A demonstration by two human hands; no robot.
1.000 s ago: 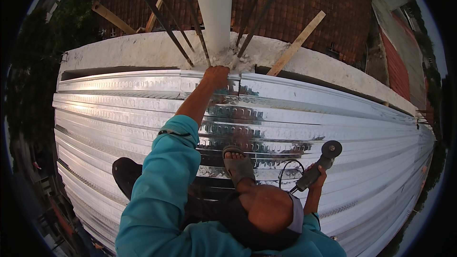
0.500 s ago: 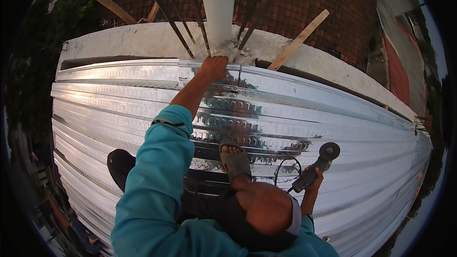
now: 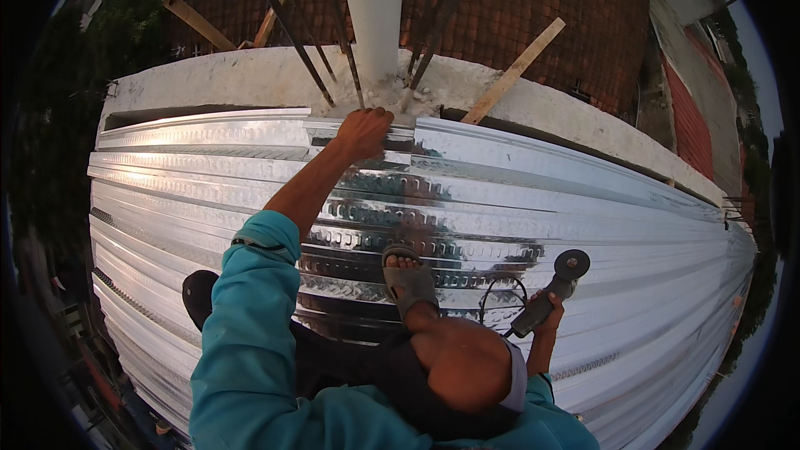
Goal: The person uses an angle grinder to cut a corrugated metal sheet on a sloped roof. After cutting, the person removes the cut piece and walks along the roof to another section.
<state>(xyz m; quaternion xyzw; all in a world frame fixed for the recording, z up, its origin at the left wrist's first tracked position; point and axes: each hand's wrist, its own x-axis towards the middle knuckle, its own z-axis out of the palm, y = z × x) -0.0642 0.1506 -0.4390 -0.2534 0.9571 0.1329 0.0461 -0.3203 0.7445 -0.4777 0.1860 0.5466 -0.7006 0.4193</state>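
Observation:
My left hand (image 3: 365,133) reaches forward to the far edge of the ribbed metal decking. Its fingers curl over a short cut piece of metal decking (image 3: 400,137), which sits between two longer runs. Off to the right, my right hand (image 3: 550,315) grips a dark angle grinder (image 3: 528,318) by its body. The grinder's round disc (image 3: 572,264) is held up, apart from the sheets, and a black cable (image 3: 492,283) loops beside it. The underside of the cut piece is hidden.
Beyond the decking runs a concrete beam (image 3: 225,75) with a white column (image 3: 372,17) and several steel bars (image 3: 342,25) rising from it. A wooden plank (image 3: 515,69) leans across the beam. My sandalled foot (image 3: 408,283) rests on the shiny sheets (image 3: 633,283).
The cut piece of decking has shifted and sits out of line with its neighbours. My left hand has moved slightly left and nearer. The grinder is held almost where it was.

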